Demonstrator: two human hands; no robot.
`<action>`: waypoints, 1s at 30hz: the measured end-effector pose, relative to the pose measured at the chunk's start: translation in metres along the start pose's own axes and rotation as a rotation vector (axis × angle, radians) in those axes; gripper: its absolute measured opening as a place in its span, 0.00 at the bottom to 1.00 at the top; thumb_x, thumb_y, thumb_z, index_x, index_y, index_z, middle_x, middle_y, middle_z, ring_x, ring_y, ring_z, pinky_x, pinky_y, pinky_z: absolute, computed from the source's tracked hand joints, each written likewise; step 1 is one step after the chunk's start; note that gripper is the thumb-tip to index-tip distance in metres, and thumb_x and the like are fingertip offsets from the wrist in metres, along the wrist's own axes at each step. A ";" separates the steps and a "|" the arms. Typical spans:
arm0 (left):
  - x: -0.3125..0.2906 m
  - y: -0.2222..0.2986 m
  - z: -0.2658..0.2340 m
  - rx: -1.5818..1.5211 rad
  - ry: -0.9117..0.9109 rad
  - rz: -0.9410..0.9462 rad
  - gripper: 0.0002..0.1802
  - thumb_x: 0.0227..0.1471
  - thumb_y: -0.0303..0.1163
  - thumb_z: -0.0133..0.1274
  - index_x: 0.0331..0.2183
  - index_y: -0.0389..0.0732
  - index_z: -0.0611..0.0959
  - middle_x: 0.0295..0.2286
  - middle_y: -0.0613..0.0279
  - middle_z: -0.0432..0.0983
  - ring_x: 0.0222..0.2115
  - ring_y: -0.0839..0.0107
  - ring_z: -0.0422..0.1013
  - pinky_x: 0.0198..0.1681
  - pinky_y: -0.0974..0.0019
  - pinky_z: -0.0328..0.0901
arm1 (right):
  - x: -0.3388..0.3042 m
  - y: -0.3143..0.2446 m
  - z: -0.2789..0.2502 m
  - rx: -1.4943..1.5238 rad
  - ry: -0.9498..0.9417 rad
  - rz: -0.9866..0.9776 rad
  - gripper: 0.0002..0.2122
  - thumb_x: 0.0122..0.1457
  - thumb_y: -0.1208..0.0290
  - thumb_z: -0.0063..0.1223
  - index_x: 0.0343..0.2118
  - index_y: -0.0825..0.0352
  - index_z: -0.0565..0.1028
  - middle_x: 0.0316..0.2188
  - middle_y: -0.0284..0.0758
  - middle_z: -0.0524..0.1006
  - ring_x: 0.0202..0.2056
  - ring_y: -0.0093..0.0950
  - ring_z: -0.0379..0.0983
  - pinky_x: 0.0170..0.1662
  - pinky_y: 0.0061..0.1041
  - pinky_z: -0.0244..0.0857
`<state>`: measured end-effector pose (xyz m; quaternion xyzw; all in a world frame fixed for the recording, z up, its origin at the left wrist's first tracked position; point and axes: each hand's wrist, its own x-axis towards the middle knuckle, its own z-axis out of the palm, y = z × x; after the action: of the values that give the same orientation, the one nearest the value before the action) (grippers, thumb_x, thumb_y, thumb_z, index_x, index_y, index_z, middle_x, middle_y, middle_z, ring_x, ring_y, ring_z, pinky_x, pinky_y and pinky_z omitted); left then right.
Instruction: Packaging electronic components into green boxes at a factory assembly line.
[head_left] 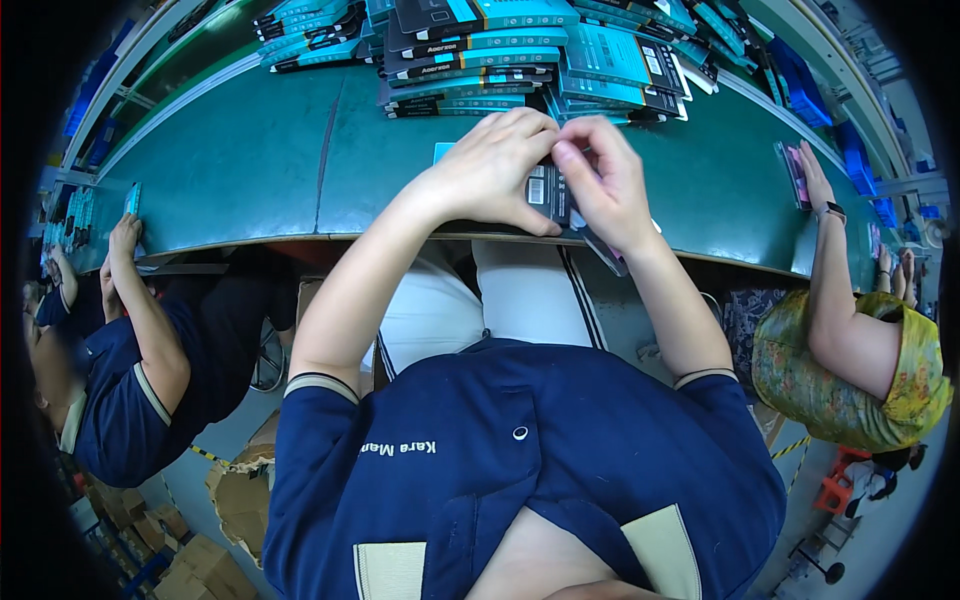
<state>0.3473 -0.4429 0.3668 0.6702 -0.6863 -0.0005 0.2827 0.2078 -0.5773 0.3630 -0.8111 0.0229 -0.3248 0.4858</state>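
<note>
A flat black-and-teal box (pixel 546 190) lies near the table's front edge, its printed label partly showing. My left hand (pixel 497 165) is spread over it, thumb along its near side and fingers closed about its far edge. At the box's right end is my right hand (pixel 607 180), with fingers curled and thumb and forefinger pinched together. What that pinch holds, if anything, is hidden. Below my right palm, a slim dark piece with a purplish edge (pixel 606 254) sticks out over the table's edge; most of it is covered.
Tall stacks of similar teal-and-black boxes (pixel 475 72) stand beyond my hands on the green table (pixel 240 150). To the right, a co-worker's hand (pixel 815 175) touches a dark flat package (pixel 792 175). Another co-worker (pixel 125 235) holds a small teal box at left. Cardboard boxes (pixel 205 572) lie on the floor.
</note>
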 end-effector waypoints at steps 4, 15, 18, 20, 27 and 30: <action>-0.011 0.002 -0.003 -0.061 -0.031 -0.004 0.43 0.27 0.53 0.69 0.43 0.35 0.79 0.44 0.54 0.71 0.49 0.56 0.66 0.57 0.57 0.59 | -0.012 -0.003 -0.015 -0.194 -0.107 -0.075 0.08 0.61 0.70 0.55 0.32 0.71 0.74 0.30 0.37 0.72 0.30 0.29 0.72 0.34 0.26 0.67; 0.001 0.008 -0.002 -0.109 -0.039 0.102 0.42 0.25 0.53 0.70 0.41 0.35 0.81 0.43 0.54 0.71 0.49 0.56 0.66 0.56 0.57 0.59 | 0.009 0.000 0.002 -0.230 0.117 -0.320 0.14 0.62 0.75 0.49 0.18 0.72 0.69 0.17 0.39 0.67 0.21 0.32 0.65 0.27 0.29 0.59; 0.010 0.024 0.019 -0.026 0.038 0.135 0.44 0.25 0.53 0.71 0.42 0.33 0.78 0.42 0.49 0.72 0.48 0.52 0.67 0.57 0.55 0.58 | 0.019 -0.005 0.018 0.037 0.290 -0.283 0.14 0.65 0.74 0.42 0.22 0.73 0.70 0.23 0.36 0.70 0.26 0.25 0.65 0.30 0.24 0.60; 0.011 0.043 -0.001 -0.017 -0.165 -0.113 0.49 0.25 0.51 0.71 0.47 0.35 0.72 0.41 0.46 0.73 0.43 0.54 0.72 0.56 0.57 0.60 | 0.026 -0.025 0.002 0.032 0.361 -0.393 0.09 0.63 0.74 0.42 0.28 0.73 0.72 0.28 0.39 0.72 0.31 0.27 0.68 0.36 0.25 0.62; 0.003 0.043 0.005 -0.147 0.940 -0.109 0.58 0.28 0.44 0.78 0.54 0.40 0.59 0.46 0.46 0.68 0.41 0.55 0.73 0.43 0.57 0.69 | 0.023 -0.074 -0.017 0.996 -0.118 0.311 0.20 0.65 0.70 0.42 0.56 0.76 0.67 0.53 0.47 0.72 0.54 0.31 0.69 0.59 0.31 0.61; 0.002 0.040 0.035 -0.292 1.005 -0.150 0.47 0.37 0.35 0.74 0.53 0.41 0.60 0.45 0.49 0.67 0.42 0.59 0.71 0.43 0.60 0.69 | 0.028 -0.058 0.010 0.868 0.020 0.294 0.15 0.65 0.71 0.50 0.51 0.74 0.73 0.47 0.39 0.78 0.46 0.26 0.75 0.51 0.23 0.67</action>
<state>0.2970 -0.4538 0.3533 0.5887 -0.4089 0.2051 0.6664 0.2196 -0.5489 0.4201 -0.5173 0.0041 -0.2399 0.8215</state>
